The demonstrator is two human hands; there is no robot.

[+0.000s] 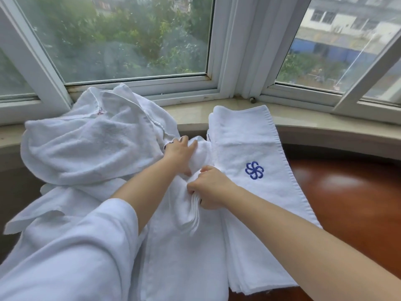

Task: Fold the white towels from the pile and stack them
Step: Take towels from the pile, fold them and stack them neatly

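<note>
White sleeve cloth (71,253) covered the left forearm at the very bottom of the view. Beyond it, the right hand (209,190) was closed on a bunched white towel (188,213), its fingers curled round several gathered folds of the edge. A little farther, the left hand (181,154) lay on the same towel with fingers mostly straight, pressing the upper part; whether its thumb pinched any cloth I could not tell. Just beside the hands, on the right, the stack of folded towels (249,148) lay with a blue flower emblem (254,170) on top, partly over the wooden bench (347,192). On the left, the unfolded pile (86,144) rested against the marble windowsill (314,120), under the window (134,40).

To do this step well, I judge the person should first separate the towel fully from the pile, find two corners, and shake it flat. Folding while the edge is bunched would probably give uneven layers.
</note>
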